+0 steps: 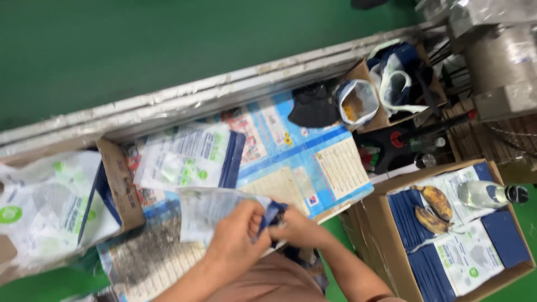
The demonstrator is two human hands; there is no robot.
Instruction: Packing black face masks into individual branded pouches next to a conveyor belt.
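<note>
Clear printed pouch [210, 210] (navy insert at its mouth) clenched between left hand [238, 235] and right hand [293, 226].

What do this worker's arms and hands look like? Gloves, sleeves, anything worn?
Both hands are bare: no gloves on the left hand or the right hand. The forearms are uncovered too, with no sleeves reaching into view. No watch, ring or wristband can be made out, though the picture is somewhat blurred.

Bright even light, slight motion blur
</note>
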